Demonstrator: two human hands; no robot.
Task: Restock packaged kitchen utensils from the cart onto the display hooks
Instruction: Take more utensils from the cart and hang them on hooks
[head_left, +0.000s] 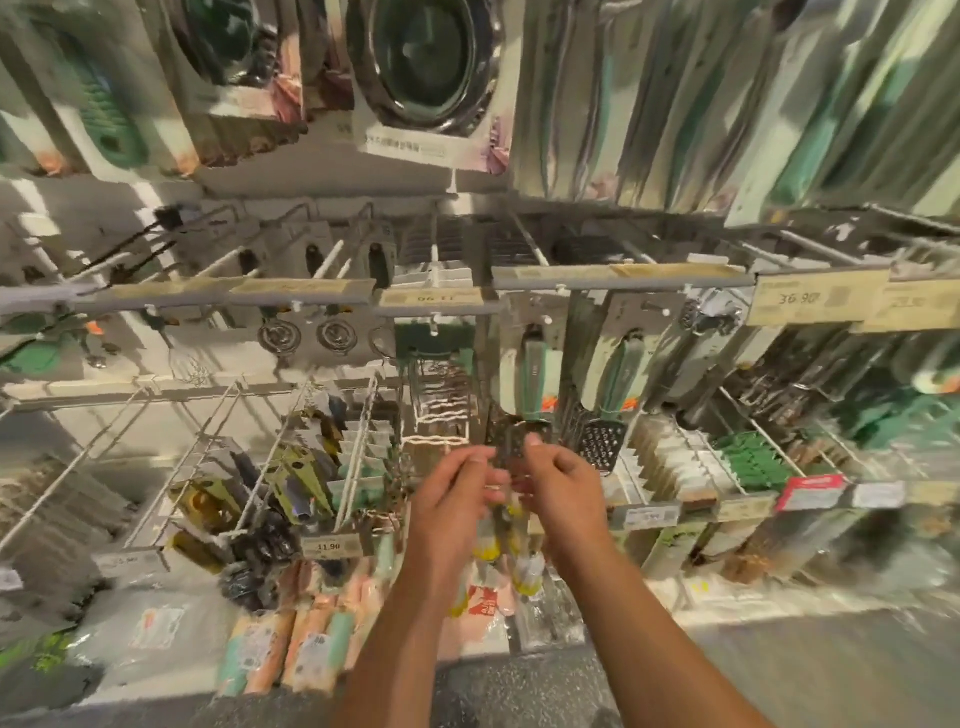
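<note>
1. A packaged grater (511, 447), perforated metal on a blurred card, is held up at centre frame, just below the hanging graters (602, 441).
2. The left hand (457, 493) and right hand (558, 486) pinch its sides from nine and three o'clock.
3. Hanging appears under way; next, its card hole must meet a display hook (530, 244) at twelve o'clock.
</note>
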